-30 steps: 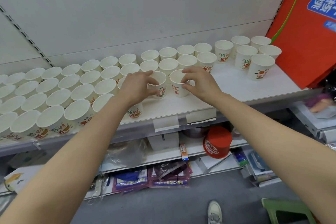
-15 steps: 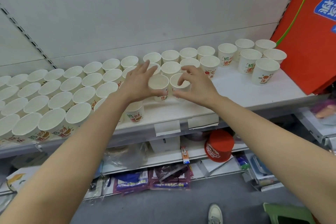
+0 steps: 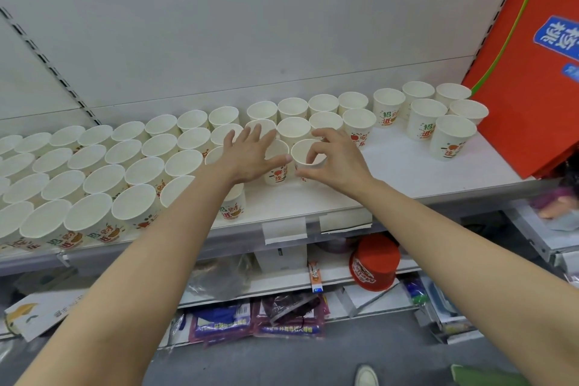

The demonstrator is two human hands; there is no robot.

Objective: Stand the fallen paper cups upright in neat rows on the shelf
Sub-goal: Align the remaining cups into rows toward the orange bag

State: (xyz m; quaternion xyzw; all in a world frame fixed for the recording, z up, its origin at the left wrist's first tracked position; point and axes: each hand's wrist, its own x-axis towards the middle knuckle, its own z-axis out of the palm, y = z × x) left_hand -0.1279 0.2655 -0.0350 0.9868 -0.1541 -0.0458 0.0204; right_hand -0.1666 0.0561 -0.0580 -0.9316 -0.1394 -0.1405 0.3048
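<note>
- Paper cup, upright mid-shelf, pinched at its rim by right hand; left hand, fingers spread, rests on neighbouring cup.
- Likely light and crushable: grip gently near the rim.
- Rows fill the shelf.

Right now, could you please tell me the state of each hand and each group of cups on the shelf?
Left hand: fingers spread straight, over a cup.
Right hand: fingers curled round one cup's rim.
Gripped cup: upright, empty.
Left block of cups: upright, in rows.
Right cluster of cups: upright, loosely grouped, apart from the rows.
Red bucket on the lower shelf: upside down.
</note>
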